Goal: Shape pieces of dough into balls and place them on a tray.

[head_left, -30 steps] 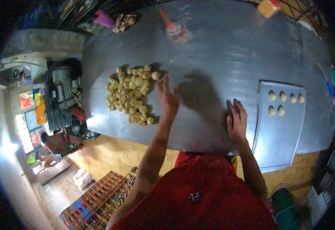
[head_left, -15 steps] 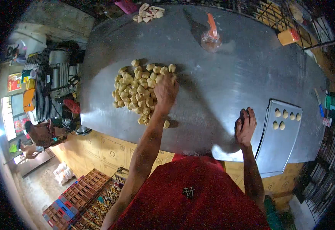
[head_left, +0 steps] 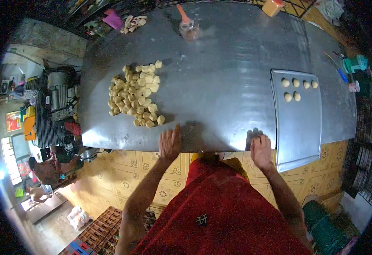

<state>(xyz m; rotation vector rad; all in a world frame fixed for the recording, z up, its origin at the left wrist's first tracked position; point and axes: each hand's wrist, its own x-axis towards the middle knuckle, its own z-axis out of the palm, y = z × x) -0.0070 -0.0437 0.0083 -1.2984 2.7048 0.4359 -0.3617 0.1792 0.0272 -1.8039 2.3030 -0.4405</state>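
Observation:
My left hand (head_left: 170, 143) is palm down at the near edge of the metal table (head_left: 220, 93), to the right of and below a pile of pale dough pieces (head_left: 133, 95). Its fingers point forward and are open, a little bent. Farther right, my right hand (head_left: 261, 152) is at the same edge, fingers forward and slightly curved, open. Whatever may lie under either palm is hidden. Close by my right hand stands a flat metal baking tray (head_left: 298, 131). Several round dough balls (head_left: 288, 97) sit at its far end.
At the far edge are a clear plastic container with an orange handle (head_left: 189, 29), more dough scraps (head_left: 133, 24), a pink container (head_left: 113, 19) and an orange-lidded jar (head_left: 272, 7). A blue-handled knife (head_left: 341, 74) lies at the right. Stacked dark trays (head_left: 52, 121) stand left.
My left hand has drawn back from the dough pile to the table's near edge. My right hand's fingers have curved more. The view has shifted, now facing farther right.

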